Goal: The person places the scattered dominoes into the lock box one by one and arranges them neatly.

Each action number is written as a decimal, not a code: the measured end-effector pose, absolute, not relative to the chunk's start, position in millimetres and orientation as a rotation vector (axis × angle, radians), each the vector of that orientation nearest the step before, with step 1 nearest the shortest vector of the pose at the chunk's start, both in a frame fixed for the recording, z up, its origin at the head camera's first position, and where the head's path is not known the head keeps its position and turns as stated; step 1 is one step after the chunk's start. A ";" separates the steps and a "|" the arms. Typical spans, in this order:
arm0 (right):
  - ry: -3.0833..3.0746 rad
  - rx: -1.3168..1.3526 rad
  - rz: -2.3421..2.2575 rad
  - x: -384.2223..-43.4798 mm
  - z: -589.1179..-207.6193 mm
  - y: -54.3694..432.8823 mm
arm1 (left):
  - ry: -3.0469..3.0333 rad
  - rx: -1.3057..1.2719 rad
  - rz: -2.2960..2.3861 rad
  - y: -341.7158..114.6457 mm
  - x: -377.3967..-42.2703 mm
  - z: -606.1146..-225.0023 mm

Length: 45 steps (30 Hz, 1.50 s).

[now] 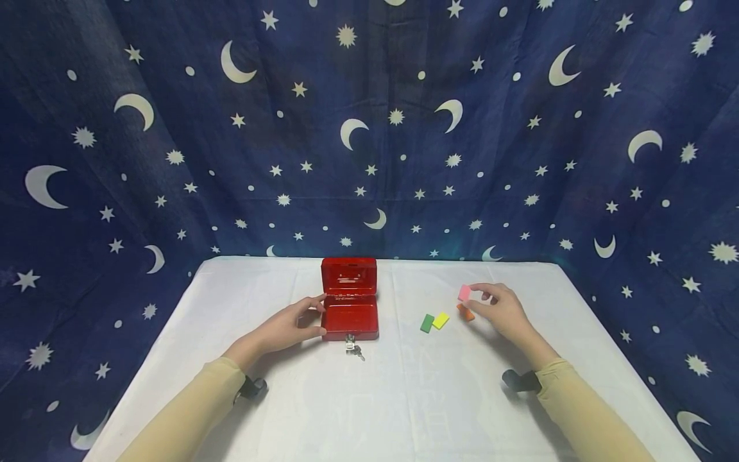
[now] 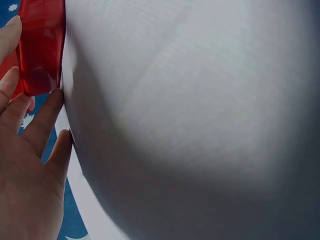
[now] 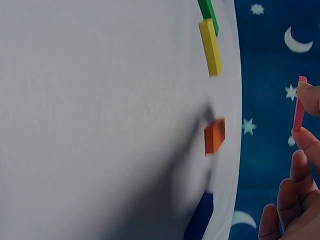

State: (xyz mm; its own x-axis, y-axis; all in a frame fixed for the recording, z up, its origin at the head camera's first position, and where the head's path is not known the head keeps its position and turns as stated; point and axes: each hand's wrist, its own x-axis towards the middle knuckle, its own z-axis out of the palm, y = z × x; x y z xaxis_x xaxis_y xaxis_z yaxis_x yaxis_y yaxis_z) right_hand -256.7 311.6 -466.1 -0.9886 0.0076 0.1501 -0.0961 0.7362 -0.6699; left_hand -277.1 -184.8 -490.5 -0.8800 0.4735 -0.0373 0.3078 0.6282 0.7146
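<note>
A small red metal cash box [image 1: 349, 317] stands with its lid [image 1: 349, 276] raised, keys [image 1: 359, 351] hanging at its front lock. My left hand [image 1: 287, 328] rests against the box's left side, thumb by the front corner and forefinger by the hinge; its fingers are spread in the left wrist view. Between thumb and forefinger, my right hand [image 1: 503, 313] pinches a flat pink block [image 3: 300, 104], raised above the table. An orange block [image 3: 215, 136] lies below it. A dark blue block [image 3: 199, 216], seen in the right wrist view, is hidden by the hand in the head view.
Left of the orange block, a yellow block [image 1: 441, 321] and a green block [image 1: 427, 323] lie side by side. A white cloth covers the table [image 1: 369, 410]. Behind it hangs a dark blue curtain [image 1: 404, 212] with moons and stars.
</note>
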 end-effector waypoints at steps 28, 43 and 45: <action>-2.759 0.368 1.207 -255.3 -461.8 223.6 | 2.626 0.670 1.107 -184.9 -278.6 -490.8; -2.820 0.425 1.231 -260.5 -464.3 184.1 | 2.626 0.674 1.110 -185.9 -279.2 -493.2; -2.823 0.441 1.229 -261.9 -465.0 179.0 | 2.626 0.670 1.112 -186.0 -278.9 -492.9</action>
State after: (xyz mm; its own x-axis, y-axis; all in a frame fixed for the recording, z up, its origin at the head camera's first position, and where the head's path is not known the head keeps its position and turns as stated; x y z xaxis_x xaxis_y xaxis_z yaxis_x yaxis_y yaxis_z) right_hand -261.9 179.0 -465.0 -0.9593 -0.2448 0.1407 -0.2697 0.6477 -0.7126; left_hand -278.9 -186.0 -492.9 -0.8741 0.4855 -0.0167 0.3258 0.6114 0.7212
